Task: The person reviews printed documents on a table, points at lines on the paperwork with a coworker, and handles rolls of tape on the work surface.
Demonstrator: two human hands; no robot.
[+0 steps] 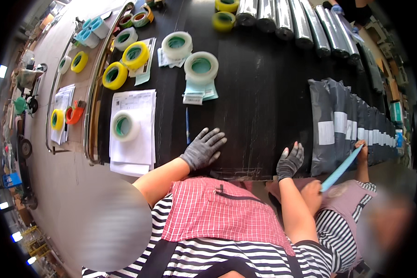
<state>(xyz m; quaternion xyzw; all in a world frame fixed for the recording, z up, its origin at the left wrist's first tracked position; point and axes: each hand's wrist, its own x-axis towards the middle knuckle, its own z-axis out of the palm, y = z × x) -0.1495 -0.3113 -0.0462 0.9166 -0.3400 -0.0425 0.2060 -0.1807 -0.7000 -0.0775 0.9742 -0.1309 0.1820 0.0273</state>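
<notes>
My left hand (204, 149), in a dark grey glove, lies flat on the black table (245, 120) near its front edge. Its fingers are spread and nothing is in them. A thin blue pen (187, 125) lies just beyond its wrist. My right hand (290, 161), gloved too with some fingertips bare, rests at the table's edge with fingers stretched out and empty. Closest to it on the right are grey plastic packages (322, 125) with white labels, lined up in a row. Left of my left hand, a clear tape roll (125, 126) sits on a stack of printed papers (143, 150).
A co-worker at my right holds a light blue strip (342, 169) over the packages. Clear tape rolls (201, 67) rest on labels, with yellow tape rolls (115, 75) further left. Silver film rolls (284, 21) lie along the far right. A metal rail (93, 92) borders the left side.
</notes>
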